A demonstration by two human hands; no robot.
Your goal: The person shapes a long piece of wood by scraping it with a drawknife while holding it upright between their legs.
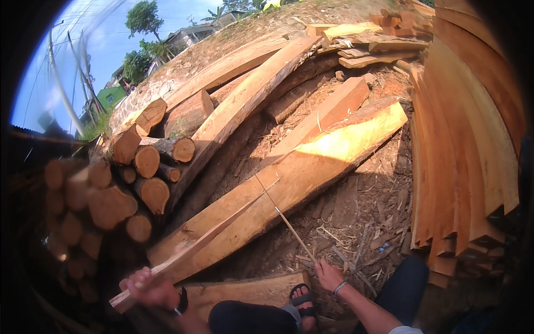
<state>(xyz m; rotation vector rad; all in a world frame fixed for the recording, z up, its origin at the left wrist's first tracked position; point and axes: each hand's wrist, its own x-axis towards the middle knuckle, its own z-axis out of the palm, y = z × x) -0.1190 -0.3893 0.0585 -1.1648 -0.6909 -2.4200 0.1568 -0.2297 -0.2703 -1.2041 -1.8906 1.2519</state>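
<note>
My left hand is wrapped round the near end of a long, narrow wooden strip, which slants up and away to the right. In my right hand is a thin stick, light brown nearest my fingers, with a shiny band partway along and a darker, thinner far part. In the picture the stick's far part crosses the far end of the strip; whether they touch I cannot tell. Beneath both lies a thick, pale sawn slab with a rough bark edge, partly in bright sun.
Cut logs are stacked at the left, end grain showing. Long sawn planks stand close together on the right. Beams and shorter boards lie beyond. Another slab is by my sandalled foot; wood chips cover the ground.
</note>
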